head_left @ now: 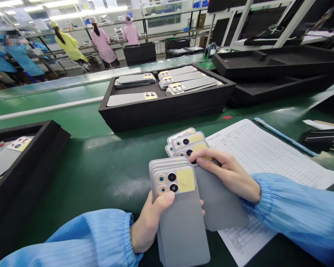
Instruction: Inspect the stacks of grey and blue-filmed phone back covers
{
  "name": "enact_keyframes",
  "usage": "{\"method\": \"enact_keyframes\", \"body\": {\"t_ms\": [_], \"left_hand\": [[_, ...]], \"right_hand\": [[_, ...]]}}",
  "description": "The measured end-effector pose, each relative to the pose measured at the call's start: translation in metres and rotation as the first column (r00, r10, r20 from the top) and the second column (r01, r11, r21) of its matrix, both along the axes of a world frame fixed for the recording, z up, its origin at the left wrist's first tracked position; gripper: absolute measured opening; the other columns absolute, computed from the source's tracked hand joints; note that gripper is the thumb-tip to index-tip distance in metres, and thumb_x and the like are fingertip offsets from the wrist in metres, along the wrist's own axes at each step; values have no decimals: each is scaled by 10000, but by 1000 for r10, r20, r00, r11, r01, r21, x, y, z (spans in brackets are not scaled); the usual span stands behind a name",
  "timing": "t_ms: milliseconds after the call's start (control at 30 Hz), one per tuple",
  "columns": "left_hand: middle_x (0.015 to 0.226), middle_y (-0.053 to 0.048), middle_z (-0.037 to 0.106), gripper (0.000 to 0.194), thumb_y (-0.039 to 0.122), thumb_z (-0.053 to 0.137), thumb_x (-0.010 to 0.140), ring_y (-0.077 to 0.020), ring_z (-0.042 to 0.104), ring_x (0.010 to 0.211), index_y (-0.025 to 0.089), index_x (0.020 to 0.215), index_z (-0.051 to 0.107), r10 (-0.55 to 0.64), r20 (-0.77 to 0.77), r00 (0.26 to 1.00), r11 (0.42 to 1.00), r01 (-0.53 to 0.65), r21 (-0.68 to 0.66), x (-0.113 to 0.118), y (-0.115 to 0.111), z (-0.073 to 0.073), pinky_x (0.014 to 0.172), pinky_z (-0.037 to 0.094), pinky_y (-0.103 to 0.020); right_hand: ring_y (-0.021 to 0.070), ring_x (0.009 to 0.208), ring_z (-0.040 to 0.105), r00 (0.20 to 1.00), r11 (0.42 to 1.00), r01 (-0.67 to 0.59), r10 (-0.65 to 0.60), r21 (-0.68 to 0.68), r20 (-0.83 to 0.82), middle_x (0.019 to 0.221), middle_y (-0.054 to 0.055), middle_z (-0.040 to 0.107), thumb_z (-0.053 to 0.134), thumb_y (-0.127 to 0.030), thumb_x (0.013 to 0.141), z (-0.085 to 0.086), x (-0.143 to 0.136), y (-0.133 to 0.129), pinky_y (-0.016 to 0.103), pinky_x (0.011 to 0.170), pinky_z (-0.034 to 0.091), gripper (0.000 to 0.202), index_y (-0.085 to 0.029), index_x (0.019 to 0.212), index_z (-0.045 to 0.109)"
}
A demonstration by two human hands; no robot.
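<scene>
My left hand is wrapped round a stack of grey phone back covers, its thumb lying just below the camera rings. A yellow film covers part of the top cover's camera area. To the right, my right hand pinches the camera end of another grey cover, which overlaps the held stack's right edge. Behind these, more covers lie fanned out, partly hidden by my fingers and the nearer covers. Both hands come out of blue elastic-cuffed sleeves.
A black tray with stacked covers stands ahead. Another black tray is at left, more trays at right. A printed sheet and blue pen lie on the green table. Several people stand far back.
</scene>
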State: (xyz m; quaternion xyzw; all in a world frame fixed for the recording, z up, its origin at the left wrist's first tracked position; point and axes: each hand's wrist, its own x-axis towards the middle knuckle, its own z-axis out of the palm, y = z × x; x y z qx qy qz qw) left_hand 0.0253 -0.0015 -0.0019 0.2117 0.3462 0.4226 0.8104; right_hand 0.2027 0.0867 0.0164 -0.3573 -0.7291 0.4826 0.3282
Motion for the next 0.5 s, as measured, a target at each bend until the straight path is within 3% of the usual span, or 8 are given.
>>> {"method": "enact_keyframes", "body": {"t_ms": [167,300,500], "left_hand": [[925,-143,702,355,364,539,773,-267,661,833,113,1014,605,10,-20,1000,999,-10,39,0,1,1,755,519,-400],[927,-127,704,341,342,525,789,-269,658,842,126,1043,594,5,-12,1000,998,-4,66,0,1,2,771,514,-409],[966,-118,691,475,375,525,787,-278,641,888,163,1209,476,-32,-52,998,998,34,49,-1,0,2,802,488,-426]], "right_hand": [[161,825,582,999,997,44,-43,63,-15,865,-1,635,484,-249,852,-2,-4,-8,254,737,445,135,-232,841,617],[140,722,574,999,999,5,-3,51,-44,776,4,619,437,-255,872,-1,-7,-13,228,658,441,212,-197,763,610],[138,642,526,997,997,25,-31,76,73,691,0,567,525,-343,804,0,-7,-15,247,607,425,197,-185,695,570]]}}
